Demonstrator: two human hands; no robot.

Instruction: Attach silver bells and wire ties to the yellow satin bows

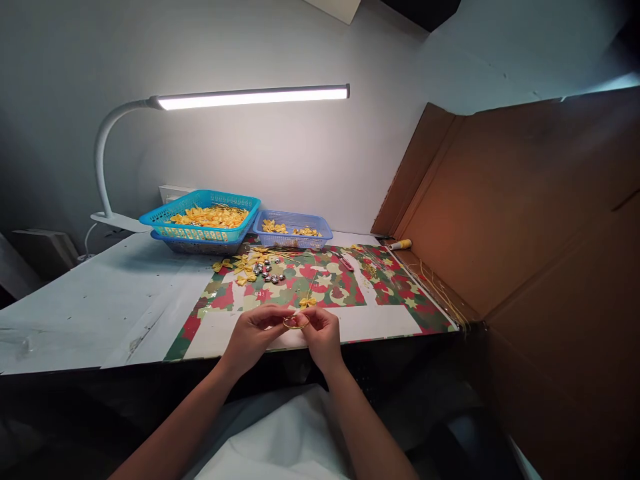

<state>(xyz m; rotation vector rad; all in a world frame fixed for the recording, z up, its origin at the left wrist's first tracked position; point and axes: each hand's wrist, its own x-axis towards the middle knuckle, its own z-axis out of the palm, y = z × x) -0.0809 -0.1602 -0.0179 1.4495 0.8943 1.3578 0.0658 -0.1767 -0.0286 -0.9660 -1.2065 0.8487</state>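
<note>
Near the table's front edge, my left hand (257, 335) and my right hand (323, 333) meet, fingers pinched. Between them is a small gold cord loop (296, 327), gripped from both sides. A yellow bow (307, 302) lies just beyond my fingertips, and a thin stem or wire runs up from it; whether it joins the loop is hidden by my fingers. Farther back on the patterned mat (345, 293) are loose yellow bows (245, 267) and several small silver bells (270, 273).
A turquoise basket (200, 233) of yellow bows rests on a blue one at the back left. Beside it stands a periwinkle basket (293, 241) with more. Red-handled cutters (346, 263) lie on the mat. A lamp (255, 99) hangs overhead; a cardboard panel (540, 200) walls the right.
</note>
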